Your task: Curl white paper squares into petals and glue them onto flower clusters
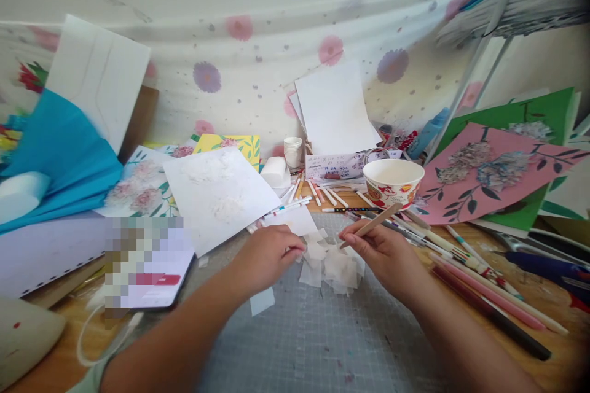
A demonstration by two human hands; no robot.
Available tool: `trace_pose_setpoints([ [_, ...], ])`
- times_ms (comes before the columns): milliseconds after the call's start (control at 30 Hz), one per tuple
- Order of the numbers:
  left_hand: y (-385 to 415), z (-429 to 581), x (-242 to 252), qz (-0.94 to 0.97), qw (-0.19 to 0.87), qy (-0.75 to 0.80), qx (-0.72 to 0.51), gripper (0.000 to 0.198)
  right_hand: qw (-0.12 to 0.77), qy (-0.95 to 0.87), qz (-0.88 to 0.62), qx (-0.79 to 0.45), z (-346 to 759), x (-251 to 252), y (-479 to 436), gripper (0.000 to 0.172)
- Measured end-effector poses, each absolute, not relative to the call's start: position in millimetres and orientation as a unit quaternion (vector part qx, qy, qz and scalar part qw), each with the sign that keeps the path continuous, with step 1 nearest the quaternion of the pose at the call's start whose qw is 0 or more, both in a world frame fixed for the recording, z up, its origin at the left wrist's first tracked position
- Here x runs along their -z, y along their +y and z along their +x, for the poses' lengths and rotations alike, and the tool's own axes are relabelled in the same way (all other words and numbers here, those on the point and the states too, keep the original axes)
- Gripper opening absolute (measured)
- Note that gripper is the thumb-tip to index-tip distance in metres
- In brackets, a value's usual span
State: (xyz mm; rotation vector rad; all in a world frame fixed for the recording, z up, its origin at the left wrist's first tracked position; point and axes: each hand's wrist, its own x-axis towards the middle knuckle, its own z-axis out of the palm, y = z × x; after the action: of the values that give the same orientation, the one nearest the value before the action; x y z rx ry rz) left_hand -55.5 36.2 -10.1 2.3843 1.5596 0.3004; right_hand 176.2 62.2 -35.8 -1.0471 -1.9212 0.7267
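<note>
Small translucent white paper pieces (338,267) lie in a loose pile on the grey cutting mat (295,344). At the pile's left edge is my left hand (270,258), its fingers pinched together. Anything between those fingertips is too small or hidden to name. My right hand (380,258) grips a flat wooden craft stick (380,220), tilted with its lower end at the paper pile. One separate paper square (262,301) rests below my left hand. Beyond it leans a white sheet (216,196) with pale, textured patches on its surface.
A paper bowl (393,183) stands behind my right hand. Pens and brushes (488,282) crowd the right side, beside a pink flower picture (498,175). On the left are a phone (161,270) with a cable and blue wrapping paper (59,153). Paper cups (293,152) stand at the back.
</note>
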Motion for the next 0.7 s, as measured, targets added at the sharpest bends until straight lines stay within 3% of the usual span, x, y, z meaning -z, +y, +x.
trace_pose_setpoints([
  [233,33.5,-94.5,-11.7,0.809,0.206,0.551,0.002,0.005,0.383,-0.762,-0.416,-0.316,175.2,39.9,61.6,0.021],
  [400,33.4,-92.3,-2.5,0.834,0.205,0.507,0.073,0.019,0.386,-0.772,-0.408,-0.299,175.7,38.7,59.8,0.025],
  [700,32.7,-84.8,-9.3,0.860,0.234,0.452,0.033,0.008,0.457,-0.740,-0.372,-0.325,175.9,36.4,60.3,0.026],
])
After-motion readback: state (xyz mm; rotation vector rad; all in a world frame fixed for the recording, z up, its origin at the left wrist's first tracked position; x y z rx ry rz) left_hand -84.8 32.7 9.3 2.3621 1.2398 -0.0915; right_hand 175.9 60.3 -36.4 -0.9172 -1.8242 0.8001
